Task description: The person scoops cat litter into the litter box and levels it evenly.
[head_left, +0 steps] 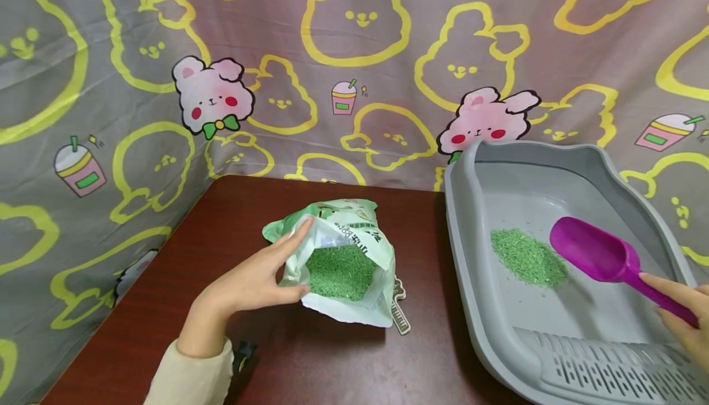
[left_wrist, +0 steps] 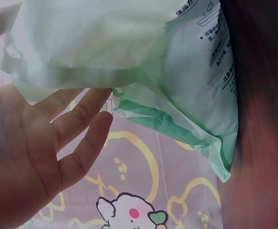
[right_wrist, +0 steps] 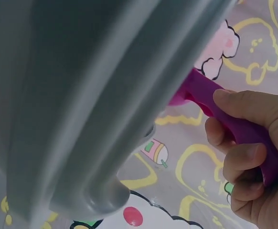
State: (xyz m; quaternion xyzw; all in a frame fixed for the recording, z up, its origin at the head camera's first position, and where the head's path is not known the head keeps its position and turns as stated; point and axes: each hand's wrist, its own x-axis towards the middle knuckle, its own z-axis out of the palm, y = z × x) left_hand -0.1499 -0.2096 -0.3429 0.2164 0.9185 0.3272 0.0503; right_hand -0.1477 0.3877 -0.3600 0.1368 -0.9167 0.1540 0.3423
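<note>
A light green bag of cat litter [head_left: 382,242] lies tilted on the table, its mouth facing me and green pellets [head_left: 340,272] showing inside. My left hand [head_left: 249,282] holds the bag's left rim, thumb at the lower edge and a finger along the upper one. In the left wrist view, the other fingers [left_wrist: 84,117] reach behind the bag [left_wrist: 196,67]. On the right, my right hand [right_wrist: 253,157] grips the handle of a purple scoop [head_left: 592,251]. The scoop hangs over the grey litter box [head_left: 460,257], above a small pile of green pellets [head_left: 528,257].
Slots run through the litter box's front ledge [head_left: 604,368]. A flat, light-coloured piece [head_left: 400,309] pokes out from beside the bag on the dark red table [head_left: 354,362]. Behind stands a patterned curtain [head_left: 388,116]. Near my left sleeve lies a small black object [head_left: 244,356].
</note>
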